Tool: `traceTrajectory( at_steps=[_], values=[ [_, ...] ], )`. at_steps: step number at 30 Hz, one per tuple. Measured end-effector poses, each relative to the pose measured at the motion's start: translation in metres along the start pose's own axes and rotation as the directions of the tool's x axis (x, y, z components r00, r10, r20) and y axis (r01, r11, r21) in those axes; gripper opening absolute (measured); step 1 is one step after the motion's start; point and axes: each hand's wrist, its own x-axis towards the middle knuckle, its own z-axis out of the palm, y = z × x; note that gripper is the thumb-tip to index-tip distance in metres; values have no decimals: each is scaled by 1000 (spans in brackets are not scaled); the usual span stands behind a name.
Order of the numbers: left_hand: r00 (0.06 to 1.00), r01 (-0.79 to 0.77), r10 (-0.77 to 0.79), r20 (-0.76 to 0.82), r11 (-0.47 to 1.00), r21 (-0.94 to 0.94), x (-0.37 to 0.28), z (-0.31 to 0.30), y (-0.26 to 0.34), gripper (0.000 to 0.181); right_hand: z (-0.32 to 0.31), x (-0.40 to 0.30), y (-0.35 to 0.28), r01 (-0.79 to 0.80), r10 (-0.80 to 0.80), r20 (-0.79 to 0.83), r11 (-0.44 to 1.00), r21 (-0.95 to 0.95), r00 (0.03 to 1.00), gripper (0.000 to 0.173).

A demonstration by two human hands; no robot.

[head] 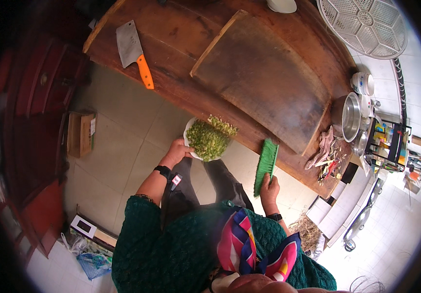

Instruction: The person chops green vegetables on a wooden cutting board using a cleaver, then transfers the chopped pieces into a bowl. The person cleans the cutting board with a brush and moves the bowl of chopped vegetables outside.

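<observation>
My left hand (178, 151) grips the rim of a white plate (189, 136) at the edge of the wooden table. Chopped green vegetable (208, 141) is heaped on the plate, and some of it lies at the table edge. In my right hand (269, 188) is a green bristle brush (267, 163), its far end near the table's front edge. A large wooden board (261, 80) lies on the table (181, 97). Farther left, a cleaver (135, 53) with an orange handle rests flat, its handle end near the front edge.
At the table's right end are a metal bowl (351, 117), a pink cloth (322, 146), scraps (332, 168) and stacked bowls (363, 83). A perforated round tray (366, 27) is at upper right. A cardboard box (81, 134) stands on the floor at left.
</observation>
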Motion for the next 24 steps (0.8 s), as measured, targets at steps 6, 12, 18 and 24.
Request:
traceTrajectory(
  at_steps=[6,12,18,24],
  values=[
    [1000,-7,7,-12,1000,11,-4,-6,7,28,40,11,-57,170,-192,88,963,211,977,28],
    [998,-15,18,-58,998,55,-14,-8,24,19,58,24,-109,397,-415,49,894,209,908,25],
    [998,3,-2,-59,1000,8,-15,-12,39,15,54,41,-119,526,-531,64,847,75,845,26],
    [998,-21,22,-50,1000,10,-13,-21,46,16,46,53,-127,607,-605,132,794,24,785,30]
  ],
)
